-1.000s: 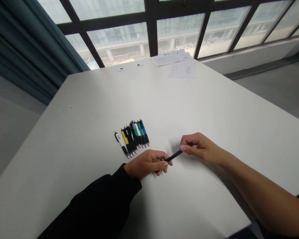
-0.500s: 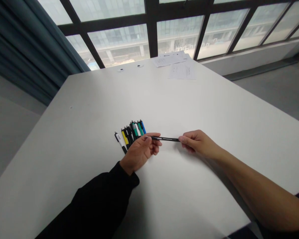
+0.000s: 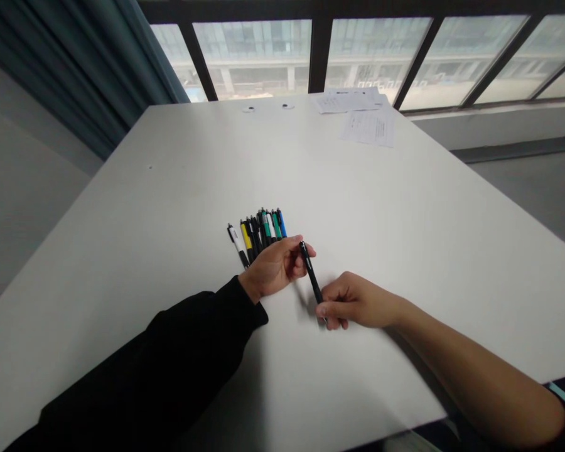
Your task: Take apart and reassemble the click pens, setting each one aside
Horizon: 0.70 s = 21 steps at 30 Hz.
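A black pen [image 3: 312, 276] slants between my two hands, above the white table [image 3: 381, 207]. My right hand [image 3: 351, 301] is closed round its lower end, thumb along the barrel and the tip showing just below. At the upper end, the thumb and curled fingers of my left hand [image 3: 280, 267] close about the pen's top. Just behind my left hand lies a row of click pens, side by side, their lower parts partly covered by it. Among them are a white pen [image 3: 236, 240], a yellow pen [image 3: 246, 237], several black ones, green ones and a blue pen [image 3: 281, 223].
Printed paper sheets [image 3: 370, 127] lie at the table's far right. Two small white round pieces with dark centres [image 3: 285, 106] are near the back edge. A blue curtain [image 3: 89, 69] hangs at the left, with windows [image 3: 263, 56] behind the table.
The black pen has swung from nearly level to a steep slant. My right hand has moved down and left, closer to my left hand. The view has tilted downward a little.
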Each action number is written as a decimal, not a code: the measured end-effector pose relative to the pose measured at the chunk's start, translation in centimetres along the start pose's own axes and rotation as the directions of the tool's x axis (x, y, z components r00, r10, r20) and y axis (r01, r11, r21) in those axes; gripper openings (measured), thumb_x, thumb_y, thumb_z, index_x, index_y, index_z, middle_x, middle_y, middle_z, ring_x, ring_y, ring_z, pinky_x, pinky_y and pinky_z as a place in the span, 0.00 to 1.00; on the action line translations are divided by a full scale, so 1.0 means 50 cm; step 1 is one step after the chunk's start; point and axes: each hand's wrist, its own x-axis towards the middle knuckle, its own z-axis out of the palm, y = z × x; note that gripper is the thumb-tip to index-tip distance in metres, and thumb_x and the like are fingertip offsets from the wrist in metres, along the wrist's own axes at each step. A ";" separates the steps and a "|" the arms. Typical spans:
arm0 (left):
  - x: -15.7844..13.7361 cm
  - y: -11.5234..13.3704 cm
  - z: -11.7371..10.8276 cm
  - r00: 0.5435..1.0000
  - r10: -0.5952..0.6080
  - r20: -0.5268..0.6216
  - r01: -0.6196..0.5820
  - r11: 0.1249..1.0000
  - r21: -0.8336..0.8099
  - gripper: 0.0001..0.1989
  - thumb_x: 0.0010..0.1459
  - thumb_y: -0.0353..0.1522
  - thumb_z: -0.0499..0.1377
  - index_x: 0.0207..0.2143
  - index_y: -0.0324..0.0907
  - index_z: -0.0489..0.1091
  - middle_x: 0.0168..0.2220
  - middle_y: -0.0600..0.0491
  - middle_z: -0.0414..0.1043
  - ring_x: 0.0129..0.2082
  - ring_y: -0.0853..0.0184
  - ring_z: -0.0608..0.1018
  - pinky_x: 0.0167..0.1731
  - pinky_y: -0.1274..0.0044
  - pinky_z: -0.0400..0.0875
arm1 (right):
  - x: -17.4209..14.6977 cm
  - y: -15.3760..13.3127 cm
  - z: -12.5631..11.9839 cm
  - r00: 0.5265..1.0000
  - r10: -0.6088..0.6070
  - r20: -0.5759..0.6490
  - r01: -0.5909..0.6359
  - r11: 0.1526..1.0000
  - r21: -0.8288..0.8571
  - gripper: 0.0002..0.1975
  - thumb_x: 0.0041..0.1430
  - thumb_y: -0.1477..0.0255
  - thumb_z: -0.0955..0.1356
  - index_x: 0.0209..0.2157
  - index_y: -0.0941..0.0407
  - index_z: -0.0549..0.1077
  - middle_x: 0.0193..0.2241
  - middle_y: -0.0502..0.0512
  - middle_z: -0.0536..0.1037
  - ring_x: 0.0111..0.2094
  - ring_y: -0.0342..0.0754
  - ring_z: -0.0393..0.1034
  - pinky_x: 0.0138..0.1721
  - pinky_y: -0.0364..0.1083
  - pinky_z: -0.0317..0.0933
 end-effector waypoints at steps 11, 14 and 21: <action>0.001 -0.009 -0.006 0.994 0.102 0.034 -0.105 0.985 0.140 0.21 0.57 0.45 0.64 0.35 0.32 0.75 0.20 0.54 0.69 0.17 0.75 0.70 0.20 0.82 0.64 | -0.010 -0.002 -0.003 0.999 -0.008 -0.038 0.002 0.988 -0.153 0.23 0.66 0.55 0.64 0.25 0.58 0.69 0.21 0.50 0.73 0.20 0.40 0.64 0.23 0.40 0.59; -0.006 -0.018 -0.012 0.957 0.267 0.110 -0.289 0.898 0.331 0.25 0.60 0.47 0.61 0.49 0.35 0.69 0.30 0.50 0.74 0.24 0.69 0.77 0.24 0.78 0.70 | -0.016 -0.004 -0.028 0.962 -0.112 -0.249 -0.014 0.892 -0.452 0.21 0.69 0.58 0.60 0.25 0.56 0.65 0.18 0.47 0.66 0.20 0.41 0.58 0.24 0.42 0.53; -0.016 -0.022 -0.037 0.650 0.582 0.488 -0.436 -0.241 0.867 0.10 0.61 0.27 0.58 0.46 0.38 0.71 0.37 0.47 0.74 0.37 0.63 0.76 0.43 0.69 0.72 | -0.028 0.002 -0.110 0.726 -0.170 -0.667 -0.491 0.551 -0.675 0.23 0.71 0.62 0.53 0.26 0.55 0.67 0.22 0.55 0.73 0.24 0.47 0.65 0.29 0.46 0.50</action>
